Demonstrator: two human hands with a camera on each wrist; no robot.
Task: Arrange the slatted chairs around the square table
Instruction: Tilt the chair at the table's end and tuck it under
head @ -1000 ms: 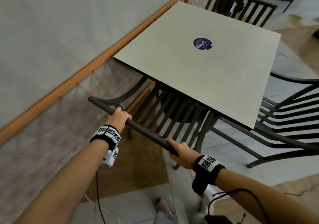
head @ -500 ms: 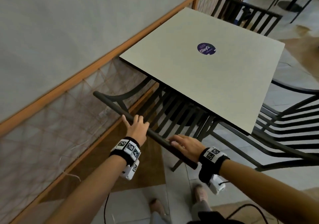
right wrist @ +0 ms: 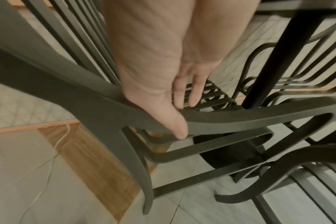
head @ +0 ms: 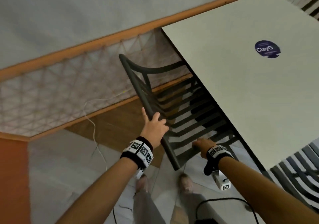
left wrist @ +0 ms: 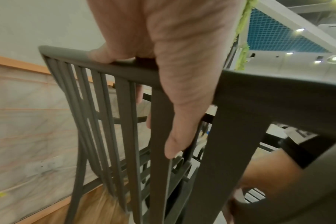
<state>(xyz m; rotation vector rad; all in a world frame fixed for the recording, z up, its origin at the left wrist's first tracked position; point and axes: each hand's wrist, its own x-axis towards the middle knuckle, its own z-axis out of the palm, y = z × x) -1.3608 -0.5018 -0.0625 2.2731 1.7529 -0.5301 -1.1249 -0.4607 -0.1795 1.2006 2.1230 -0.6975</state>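
Slatted chair [head: 181, 110] sits tucked under near-left edge of the counter [head: 241, 85], back toward me. Looks stiff, prob. metal, not light; top rail & armrest are the sound holds. Left hand [head: 155, 127] curled on the rail; right hand [right wrist: 175, 121] w/ fingers straight, thumb resting on the armrest.

Dim warm indoor light, motion blur throughout, wide-angle edge distortion, bright ceiling lamps

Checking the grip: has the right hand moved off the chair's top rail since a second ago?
Yes. The right hand has left the top rail and dropped to the armrest on the table side.
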